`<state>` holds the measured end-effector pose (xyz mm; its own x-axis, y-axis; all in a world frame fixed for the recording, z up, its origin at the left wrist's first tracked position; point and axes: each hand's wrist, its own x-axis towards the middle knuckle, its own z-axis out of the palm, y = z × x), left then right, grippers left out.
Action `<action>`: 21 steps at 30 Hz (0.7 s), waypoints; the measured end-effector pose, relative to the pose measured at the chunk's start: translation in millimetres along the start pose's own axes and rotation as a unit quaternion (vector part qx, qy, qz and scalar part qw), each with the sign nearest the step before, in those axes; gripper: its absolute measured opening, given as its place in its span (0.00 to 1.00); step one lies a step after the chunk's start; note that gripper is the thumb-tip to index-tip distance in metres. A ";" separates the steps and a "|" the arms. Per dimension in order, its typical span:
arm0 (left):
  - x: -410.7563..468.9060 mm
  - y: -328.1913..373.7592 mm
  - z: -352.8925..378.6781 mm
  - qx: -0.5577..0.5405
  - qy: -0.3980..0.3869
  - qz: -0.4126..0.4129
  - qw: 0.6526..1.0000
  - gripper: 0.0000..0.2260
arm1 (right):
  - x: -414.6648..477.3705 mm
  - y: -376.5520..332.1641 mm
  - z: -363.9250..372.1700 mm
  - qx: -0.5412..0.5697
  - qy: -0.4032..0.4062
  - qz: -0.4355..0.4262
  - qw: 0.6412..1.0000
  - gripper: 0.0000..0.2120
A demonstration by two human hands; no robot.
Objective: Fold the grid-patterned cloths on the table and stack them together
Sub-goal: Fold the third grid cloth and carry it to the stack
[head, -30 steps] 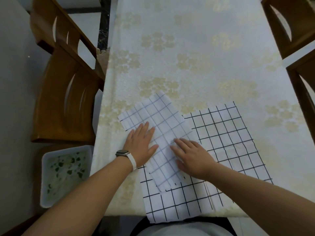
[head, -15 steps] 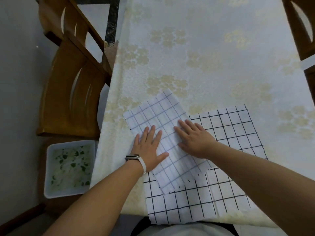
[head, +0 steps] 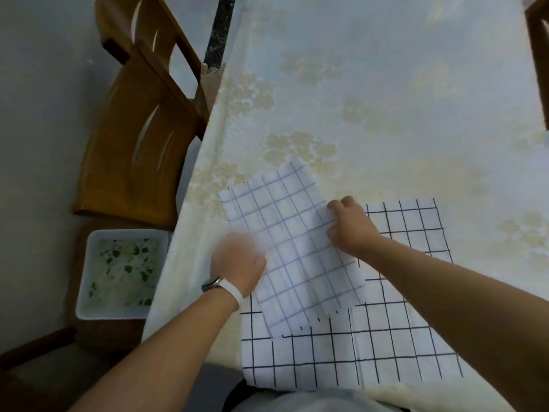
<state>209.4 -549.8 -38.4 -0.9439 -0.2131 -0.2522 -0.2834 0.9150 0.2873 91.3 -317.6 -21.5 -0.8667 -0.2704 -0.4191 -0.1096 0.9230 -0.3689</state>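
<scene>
A folded white cloth with a faint grey grid [head: 285, 233] lies slanted across a larger white cloth with a bold black grid [head: 386, 346], which is spread flat at the table's near edge. My right hand [head: 349, 227] has its fingers curled and pinches the folded cloth's right edge. My left hand [head: 237, 263], blurred by motion, lies at the folded cloth's left edge; whether it grips the cloth is unclear. A white-strapped watch sits on that wrist.
The table [head: 386, 99] wears a cream tablecloth with pale flower prints. Wooden chairs [head: 133, 150] stand along its left side, another at the far right [head: 539, 55]. A white tub [head: 118, 272] with green-flecked contents sits on the floor at the left.
Both hands were flat on the folded cloth; now the right hand has curled and pinches the right edge, and the left hand has slid to the left edge.
</scene>
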 end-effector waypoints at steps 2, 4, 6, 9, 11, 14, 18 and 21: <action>-10.8 0.7 -1.1 -0.099 -0.003 -0.126 0.987 0.16 | 0.8 4.1 0.4 0.025 -0.008 0.006 1.000 0.24; -17.3 3.6 -1.5 -0.227 -0.007 -0.242 0.943 0.16 | 1.4 6.1 -0.4 0.058 -0.014 0.015 0.998 0.25; -18.3 8.9 -2.5 -0.319 0.000 -0.303 0.898 0.17 | 2.4 6.7 -1.8 0.086 -0.026 0.024 0.996 0.24; -17.0 18.5 -4.4 -0.321 0.002 -0.300 0.898 0.17 | 2.9 8.4 -3.0 0.087 -0.041 0.013 0.995 0.23; -14.9 24.4 -4.7 -0.314 -0.005 -0.294 0.903 0.18 | 2.4 11.5 -2.6 0.082 -0.049 -0.002 0.995 0.21; -12.1 28.4 -3.4 -0.324 -0.018 -0.278 0.904 0.20 | 1.3 15.3 -1.2 0.081 -0.055 -0.023 0.995 0.19; -10.3 29.5 -3.3 -0.359 0.000 -0.283 0.889 0.20 | -3.4 18.2 0.4 0.094 -0.047 -0.026 0.994 0.18; -8.4 36.0 -5.3 -0.421 0.027 -0.307 0.853 0.19 | -8.6 19.8 -0.5 0.101 -0.047 -0.025 0.993 0.17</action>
<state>206.2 -517.0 -21.1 -0.5741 -0.5994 -0.5578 -0.7273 0.0604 0.6837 96.3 -296.9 -24.8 -0.8122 -0.3479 -0.4683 -0.0436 0.8367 -0.5459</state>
